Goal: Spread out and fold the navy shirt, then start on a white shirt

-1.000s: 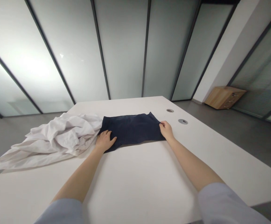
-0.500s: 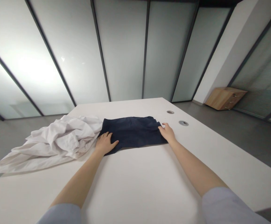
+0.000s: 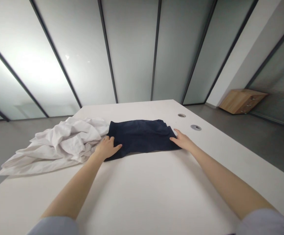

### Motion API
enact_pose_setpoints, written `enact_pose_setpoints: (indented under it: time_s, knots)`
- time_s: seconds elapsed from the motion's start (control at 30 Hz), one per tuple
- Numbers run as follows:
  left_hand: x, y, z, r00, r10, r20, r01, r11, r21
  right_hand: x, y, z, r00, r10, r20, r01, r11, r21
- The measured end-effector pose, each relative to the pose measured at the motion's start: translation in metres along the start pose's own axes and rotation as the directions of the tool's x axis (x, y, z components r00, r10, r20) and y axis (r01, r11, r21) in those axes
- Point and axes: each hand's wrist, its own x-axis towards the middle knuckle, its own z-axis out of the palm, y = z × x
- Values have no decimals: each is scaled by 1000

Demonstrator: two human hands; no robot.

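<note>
Navy cloth (image 3: 142, 135), folded into a flat rectangle, lies on the white table (image 3: 144, 192) toward its far edge, roughly midway between the left and right edges. The left hand (image 3: 106, 148) rests palm down on the cloth's near left corner, fingers loosely spread and thumb out, gripping nothing. The right hand (image 3: 183, 141) lies flat at the cloth's right edge near its near right corner, fingers stretched out and together, also closed on nothing. Both press or smooth the fabric rather than hold it.

Judging from this, the step in hand is flattening the folded piece against the table. Any lift or further fold from this pose would call for fingers to curl under an edge first, since neither hand has a pinch on the cloth, and the soft fabric would sag if taken at one corner only.

Just left of the cloth, touching its left side, sits a crumpled heap of white fabric (image 3: 61, 143) that reaches the table's left edge. Two round cable holes (image 3: 196, 127) sit in the table toward its right edge, beyond the right hand. Pale blue sleeves (image 3: 53, 227) cover the upper arms. Frosted glass panels (image 3: 132, 49) stand behind, and a wooden cabinet (image 3: 243, 101) sits on the floor at the far right. No brand, label or writing can be read anywhere.
</note>
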Motion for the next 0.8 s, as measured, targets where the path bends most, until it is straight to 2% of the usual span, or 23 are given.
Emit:
enact_pose_setpoints:
  time_s: [0.07,0.17,0.23,0.3,0.43,0.57,0.67,0.73,0.8]
  knots:
    - [-6,-10,-4,995,-79,64,77,996,45,-10,6,1,999,-8,32,4,993,115]
    - [-17,-21,-1,983,-134,122,129,991,43,-20,9,4,993,-63,100,26,943,330]
    - [-21,-24,7,985,-142,95,143,990,2,-21,8,6,986,-99,135,28,894,448]
    - [-22,-25,16,992,-117,41,121,988,-99,-21,6,7,989,-84,124,10,865,502]
    - [-19,-26,31,991,-47,-122,-7,912,-409,-20,5,5,1000,-8,-16,14,891,454]
    - [-13,-33,36,953,-146,-267,-53,784,-618,-21,8,2,990,-22,-136,70,931,359]
    - [-10,-43,36,931,-201,-306,-37,780,-624,-19,11,0,984,-32,-176,90,941,327]
    - [-9,-48,34,955,-134,-264,-35,833,-553,-18,12,-1,987,-28,-158,70,961,266]
    - [-9,-50,31,986,-29,-166,-48,897,-439,-18,13,-3,994,-21,-106,35,991,131]
